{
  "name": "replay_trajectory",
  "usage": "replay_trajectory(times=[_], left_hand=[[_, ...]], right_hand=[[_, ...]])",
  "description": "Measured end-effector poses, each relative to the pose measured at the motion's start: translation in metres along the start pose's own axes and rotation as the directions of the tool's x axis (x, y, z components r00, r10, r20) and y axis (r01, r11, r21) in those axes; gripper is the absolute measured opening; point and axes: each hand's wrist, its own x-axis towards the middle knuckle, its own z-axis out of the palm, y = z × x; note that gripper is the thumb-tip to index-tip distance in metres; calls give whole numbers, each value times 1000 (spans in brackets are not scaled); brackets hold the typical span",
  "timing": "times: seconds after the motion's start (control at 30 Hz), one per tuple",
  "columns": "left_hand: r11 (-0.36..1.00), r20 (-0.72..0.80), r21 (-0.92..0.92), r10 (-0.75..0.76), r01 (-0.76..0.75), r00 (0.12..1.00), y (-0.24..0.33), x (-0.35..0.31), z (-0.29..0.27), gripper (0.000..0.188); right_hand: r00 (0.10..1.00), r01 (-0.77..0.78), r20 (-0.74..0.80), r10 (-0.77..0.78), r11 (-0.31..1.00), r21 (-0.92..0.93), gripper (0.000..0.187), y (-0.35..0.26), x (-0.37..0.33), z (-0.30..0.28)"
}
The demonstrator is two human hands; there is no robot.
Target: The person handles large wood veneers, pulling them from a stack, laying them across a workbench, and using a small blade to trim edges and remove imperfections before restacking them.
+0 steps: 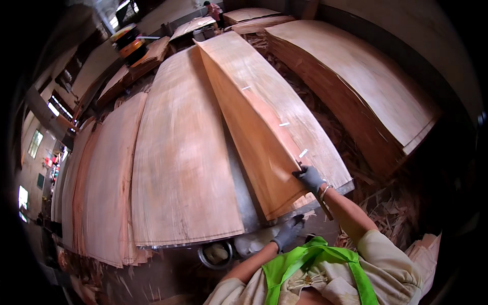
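My right hand (311,179), in a grey glove, is closed on the raised edge of a thin wood veneer sheet (254,152). The sheet stands tilted in a long fold along the table, its orange-brown face turned left. A narrow brown stick-like piece (324,207) runs below my right wrist; whether I grip it too cannot be made out. My left hand (288,234), gloved in grey, is low by the table's near edge, fingers stretched to the right with nothing visible in them. Pale veneer (300,119) with short white tape strips (284,124) lies right of the fold.
Another wide veneer sheet (183,152) covers the table's left part, beside a strip of grey metal tabletop (243,188). Veneer stacks stand left (109,173) and right (356,76). A round bucket (215,254) is under the near edge. Wood scraps (381,213) litter the floor. A person (213,12) is far back.
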Motion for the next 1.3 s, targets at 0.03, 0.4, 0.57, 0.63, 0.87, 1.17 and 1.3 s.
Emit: replay_trajectory(times=[0.03,0.4,0.57,0.63,0.87,1.17,1.3], left_hand=[[993,71,-10,-119,120,990,-11,1,9,31],[571,283,-441,-644,693,711,-87,100,193,23],[437,378,-567,-615,698,692,-94,149,273,31],[338,348,-692,-618,638,705,-88,172,304,37],[298,10,-926,-596,232,803,-52,295,399,39],[452,-670,-742,-526,-495,524,-6,475,453,41],[531,-787,-615,-453,-582,419,27,514,465,42]], right_hand=[[1000,9,-13,-8,991,132,34,6,-7,-19],[994,106,-95,-62,814,571,23,109,-57,-333],[996,90,-63,-64,720,688,29,177,-65,-471],[992,44,-117,43,756,653,35,199,-63,-519],[993,33,-100,65,655,755,36,289,-42,-681],[969,15,-186,161,716,698,30,378,17,-895],[974,14,-182,133,769,639,28,427,44,-969]])
